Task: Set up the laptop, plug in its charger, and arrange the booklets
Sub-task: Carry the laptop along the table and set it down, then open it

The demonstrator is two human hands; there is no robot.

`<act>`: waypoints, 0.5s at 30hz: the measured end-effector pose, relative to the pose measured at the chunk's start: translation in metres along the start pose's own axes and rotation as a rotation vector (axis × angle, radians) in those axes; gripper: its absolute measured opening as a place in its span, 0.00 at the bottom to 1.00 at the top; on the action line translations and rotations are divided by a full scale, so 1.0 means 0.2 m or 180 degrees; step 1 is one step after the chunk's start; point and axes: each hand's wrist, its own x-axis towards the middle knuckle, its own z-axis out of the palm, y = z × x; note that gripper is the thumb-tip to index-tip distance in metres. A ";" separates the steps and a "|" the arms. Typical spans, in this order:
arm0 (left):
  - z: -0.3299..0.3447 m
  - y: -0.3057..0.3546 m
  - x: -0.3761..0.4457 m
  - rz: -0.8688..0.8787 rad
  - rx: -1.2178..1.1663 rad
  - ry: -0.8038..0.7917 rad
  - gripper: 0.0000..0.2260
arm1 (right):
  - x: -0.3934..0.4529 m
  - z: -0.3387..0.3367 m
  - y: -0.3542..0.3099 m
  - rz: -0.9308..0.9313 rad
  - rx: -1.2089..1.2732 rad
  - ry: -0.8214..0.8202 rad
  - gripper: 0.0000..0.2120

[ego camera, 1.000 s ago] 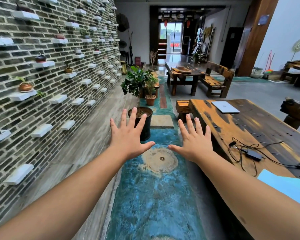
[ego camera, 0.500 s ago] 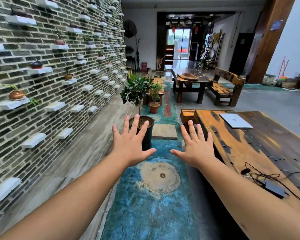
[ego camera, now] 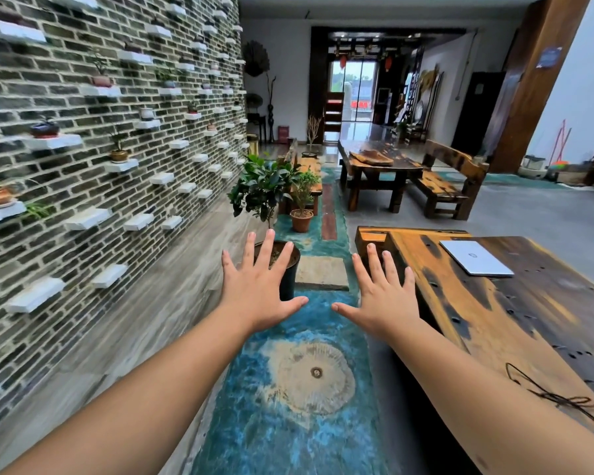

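Observation:
A shut silver laptop (ego camera: 475, 257) lies flat on the far part of a long wooden table (ego camera: 467, 310) at my right. A loop of black charger cable (ego camera: 556, 397) shows at the table's near right; the charger brick is out of frame. No booklets are in view. My left hand (ego camera: 259, 286) and my right hand (ego camera: 383, 293) are stretched out in front of me, palms down and fingers spread, above the blue floor strip to the left of the table. Both hold nothing.
A brick wall with small white shelves and little pots (ego camera: 117, 156) runs along the left. A black potted plant (ego camera: 282, 265) and a clay pot (ego camera: 301, 219) stand on the floor ahead. Further back are a second wooden table (ego camera: 378, 166) and a bench (ego camera: 443, 186).
The view has swung left and up: the table slid right, the blue booklets and charger brick left the frame. Both hands stay spread out in front.

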 end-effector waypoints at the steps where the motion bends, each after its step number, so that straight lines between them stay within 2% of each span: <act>1: 0.03 -0.02 0.06 0.0013 -0.0014 0.0017 0.46 | 0.06 0.02 0.00 0.0018 -0.0012 0.0011 0.53; 15: 0.47 -0.53 1.14 0.0325 -0.0045 0.0013 0.46 | 1.18 0.30 -0.19 0.0296 -0.0047 0.0033 0.52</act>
